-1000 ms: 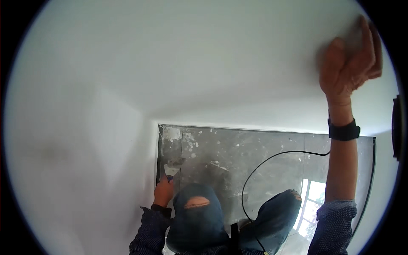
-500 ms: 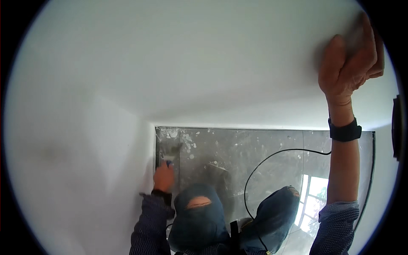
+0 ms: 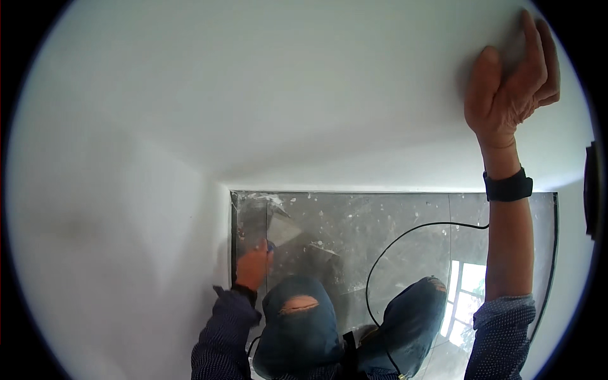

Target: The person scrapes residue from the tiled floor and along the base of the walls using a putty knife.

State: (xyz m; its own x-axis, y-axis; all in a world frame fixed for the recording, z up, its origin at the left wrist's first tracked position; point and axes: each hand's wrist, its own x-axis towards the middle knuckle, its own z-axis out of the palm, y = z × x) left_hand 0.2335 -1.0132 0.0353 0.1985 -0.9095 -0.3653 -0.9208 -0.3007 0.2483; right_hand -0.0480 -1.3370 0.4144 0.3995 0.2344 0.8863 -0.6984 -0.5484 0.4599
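My left hand [image 3: 253, 265] is closed round the blue handle of a putty knife, low over the floor near the left corner. The putty knife's [image 3: 283, 229] wide, flat blade points away and to the right, at the grey tiled floor [image 3: 354, 218]. White specks and splashes [image 3: 285, 201] mark the tiles close to the blade. High on the right, my right hand [image 3: 514, 76] rests on the white wall [image 3: 329, 82] with thumb and fingers spread, holding nothing. A black band circles that wrist.
Walls meet at the left corner, and a dark gap [image 3: 234, 218] runs along the floor edge there. A black cable [image 3: 373, 256] curves over the floor past my bent knees [image 3: 294, 323]. Window light reflects on the tiles at the right.
My left hand has moved right with the putty knife, whose blade has swung away from the left corner. White marks in that corner look fewer. My right hand has shifted slightly left and up.
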